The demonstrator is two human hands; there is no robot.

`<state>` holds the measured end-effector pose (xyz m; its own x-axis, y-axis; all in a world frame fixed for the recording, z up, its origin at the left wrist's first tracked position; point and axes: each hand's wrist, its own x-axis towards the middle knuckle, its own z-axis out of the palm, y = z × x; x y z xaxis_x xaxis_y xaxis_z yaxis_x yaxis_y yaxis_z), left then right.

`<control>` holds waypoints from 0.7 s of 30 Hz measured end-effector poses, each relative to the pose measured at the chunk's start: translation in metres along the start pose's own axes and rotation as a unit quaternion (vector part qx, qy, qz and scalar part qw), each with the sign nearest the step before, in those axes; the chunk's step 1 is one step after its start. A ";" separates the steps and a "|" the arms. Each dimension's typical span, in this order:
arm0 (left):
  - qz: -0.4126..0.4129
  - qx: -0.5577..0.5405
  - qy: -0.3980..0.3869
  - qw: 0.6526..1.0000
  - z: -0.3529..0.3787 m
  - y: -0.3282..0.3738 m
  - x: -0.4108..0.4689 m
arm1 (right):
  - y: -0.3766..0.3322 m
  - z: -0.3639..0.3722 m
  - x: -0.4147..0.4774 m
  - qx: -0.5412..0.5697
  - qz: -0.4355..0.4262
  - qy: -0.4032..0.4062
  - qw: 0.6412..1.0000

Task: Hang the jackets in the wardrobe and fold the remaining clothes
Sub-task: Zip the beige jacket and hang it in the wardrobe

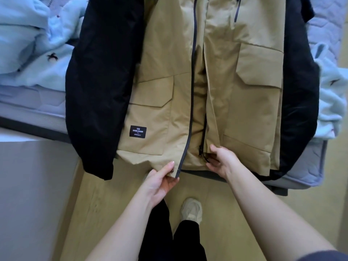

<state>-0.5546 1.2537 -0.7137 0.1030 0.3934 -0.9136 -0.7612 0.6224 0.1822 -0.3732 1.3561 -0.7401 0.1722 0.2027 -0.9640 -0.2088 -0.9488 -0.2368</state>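
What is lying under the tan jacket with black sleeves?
A quilted pale grey mattress shows beside the tan jacket, and a light blue fleece garment disappears under its sleeve. Anything beneath the middle is covered.

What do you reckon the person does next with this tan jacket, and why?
Probably bring the two bottom corners together to start the zip. The tan jacket lies unzipped on the bed; the left hand pinches one front panel's corner at the zip edge, and the right hand grips the other panel's hem by the slider, with a gap between them.
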 end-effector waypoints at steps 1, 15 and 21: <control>0.001 0.030 -0.003 1.000 0.001 0.002 -0.001 | 0.000 0.001 0.000 0.044 0.014 -0.006 0.999; 0.197 0.111 -0.085 0.970 0.057 0.035 -0.046 | 0.027 -0.013 -0.105 0.129 -0.121 -0.226 0.958; 0.275 0.152 0.015 0.949 0.075 0.026 -0.067 | 0.027 0.000 -0.140 0.176 -0.164 -0.245 0.939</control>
<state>-0.5332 1.2946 -0.6207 -0.2774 0.6986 -0.6596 -0.4751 0.4969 0.7262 -0.4030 1.3018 -0.6117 -0.1626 0.6381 -0.7525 -0.5415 -0.6953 -0.4725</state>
